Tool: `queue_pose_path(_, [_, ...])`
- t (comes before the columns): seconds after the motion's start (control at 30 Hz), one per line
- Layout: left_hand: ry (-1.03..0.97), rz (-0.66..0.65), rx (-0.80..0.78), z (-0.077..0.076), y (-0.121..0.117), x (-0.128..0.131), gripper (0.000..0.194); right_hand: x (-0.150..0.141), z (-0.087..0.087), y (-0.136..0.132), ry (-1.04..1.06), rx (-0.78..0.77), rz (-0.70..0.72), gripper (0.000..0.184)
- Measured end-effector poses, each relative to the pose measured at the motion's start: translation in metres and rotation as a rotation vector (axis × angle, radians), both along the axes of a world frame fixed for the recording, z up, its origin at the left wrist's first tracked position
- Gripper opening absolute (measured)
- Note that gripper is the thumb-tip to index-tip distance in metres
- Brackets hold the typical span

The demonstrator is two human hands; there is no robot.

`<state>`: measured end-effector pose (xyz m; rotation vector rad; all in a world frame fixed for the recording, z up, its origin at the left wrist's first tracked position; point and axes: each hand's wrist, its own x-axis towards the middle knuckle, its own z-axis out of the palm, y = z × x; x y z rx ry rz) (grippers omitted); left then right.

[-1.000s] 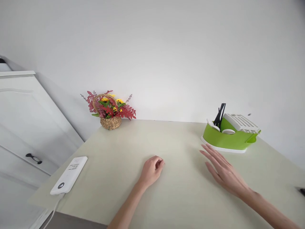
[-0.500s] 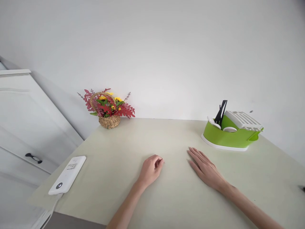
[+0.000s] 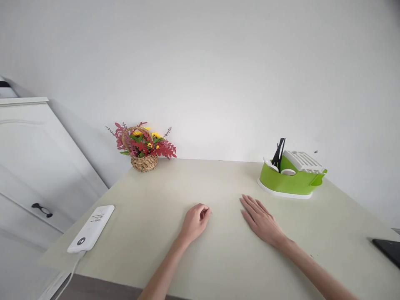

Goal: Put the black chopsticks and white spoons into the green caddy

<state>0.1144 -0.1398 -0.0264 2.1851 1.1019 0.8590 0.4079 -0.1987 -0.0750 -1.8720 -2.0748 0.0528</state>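
Note:
My left hand (image 3: 194, 221) rests on the pale table (image 3: 215, 266) with its fingers curled in and the thumb against them. Nothing shows in the small hollow between them. To the right, my right hand (image 3: 258, 220) lies palm down, fingers stretched out, holding nothing. Just beyond it stands a green and white utensil holder (image 3: 286, 183), apart from the fingertips. Black chopstick-like sticks (image 3: 277, 154) and white spoons (image 3: 287, 171) stand in its open front part. A slotted white lid (image 3: 304, 161) covers the back part.
A wicker basket (image 3: 144, 163) of red and yellow flowers stands at the back left by the wall. Near the left edge lies a white power bank (image 3: 91, 229) with a cable (image 3: 72, 273). A black flat device (image 3: 389, 251) lies at the right. A white cabinet (image 3: 40, 162) stands at left.
The view has turned slightly to the right, bringing more of the black device into sight. Both hands keep the same poses on the table.

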Motion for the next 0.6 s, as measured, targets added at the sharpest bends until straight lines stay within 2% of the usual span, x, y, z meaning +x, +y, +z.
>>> queue_pose_path(0.37, [0.008, 0.017, 0.005, -0.001, -0.007, -0.003, 0.028, -0.013, 0.001, -0.013, 0.01, -0.01, -0.061, 0.069])
queue_pose_path(0.6, [-0.005, 0.026, 0.022, 0.002, -0.026, -0.012, 0.031, -0.02, 0.0, -0.03, 0.006, 0.0, -0.071, 0.069])
